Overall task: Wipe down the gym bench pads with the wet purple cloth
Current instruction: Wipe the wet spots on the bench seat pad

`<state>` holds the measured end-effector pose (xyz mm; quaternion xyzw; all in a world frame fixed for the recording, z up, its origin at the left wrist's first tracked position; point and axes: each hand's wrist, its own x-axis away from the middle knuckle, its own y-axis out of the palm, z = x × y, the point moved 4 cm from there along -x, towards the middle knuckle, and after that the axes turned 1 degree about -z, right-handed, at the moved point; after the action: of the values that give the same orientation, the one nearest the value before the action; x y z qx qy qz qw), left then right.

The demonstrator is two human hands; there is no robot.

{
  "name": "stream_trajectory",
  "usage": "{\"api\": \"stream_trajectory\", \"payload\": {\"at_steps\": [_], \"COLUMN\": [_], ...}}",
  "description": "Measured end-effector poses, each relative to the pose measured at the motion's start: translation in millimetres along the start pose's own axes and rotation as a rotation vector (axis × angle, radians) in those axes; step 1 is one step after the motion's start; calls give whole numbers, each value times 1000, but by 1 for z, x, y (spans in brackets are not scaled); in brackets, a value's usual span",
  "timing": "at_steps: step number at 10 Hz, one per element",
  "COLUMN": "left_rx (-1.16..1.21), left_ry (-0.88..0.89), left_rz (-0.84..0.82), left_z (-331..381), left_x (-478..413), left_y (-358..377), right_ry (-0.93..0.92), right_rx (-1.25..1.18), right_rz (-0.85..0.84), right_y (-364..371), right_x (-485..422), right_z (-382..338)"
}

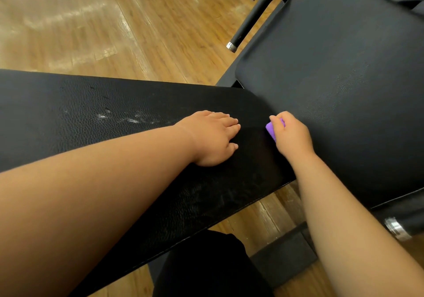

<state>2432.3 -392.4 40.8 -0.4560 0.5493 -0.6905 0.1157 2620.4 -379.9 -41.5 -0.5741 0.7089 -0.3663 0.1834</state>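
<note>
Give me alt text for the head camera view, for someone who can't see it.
The right hand grips a purple cloth where two black bench pads meet, while the left hand rests flat on the long pad, which shows whitish marks. The wide pad lies to the right, with black handles over a wood floor.

You're in a gym: black padded bench pads point(344, 67), foam-grip handles point(254, 16) with chrome caps, worn wood-plank floor point(91, 21).

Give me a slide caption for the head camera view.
Right hand presses purple cloth between two black leather bench pads; left hand rests flat.
</note>
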Motion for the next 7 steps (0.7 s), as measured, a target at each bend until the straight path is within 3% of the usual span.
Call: {"api": "stream_trajectory", "payload": {"at_steps": [2, 4, 6, 7], "left_rx": [4, -4, -6, -2], "left_ry": [-3, -2, -10, -11], "left_rz": [2, 7, 7, 8], "left_z": [0, -1, 0, 0], "left_x": [-1, -2, -4, -4], "left_y": [-1, 0, 1, 1], "right_ry": [-259, -6, -340, -249], "right_rx": [10, -6, 65, 41], "right_rz": [-103, 27, -166, -118], "right_y": [5, -1, 1, -3], "right_x": [27, -7, 28, 7], "right_z": [-17, 7, -17, 2]}}
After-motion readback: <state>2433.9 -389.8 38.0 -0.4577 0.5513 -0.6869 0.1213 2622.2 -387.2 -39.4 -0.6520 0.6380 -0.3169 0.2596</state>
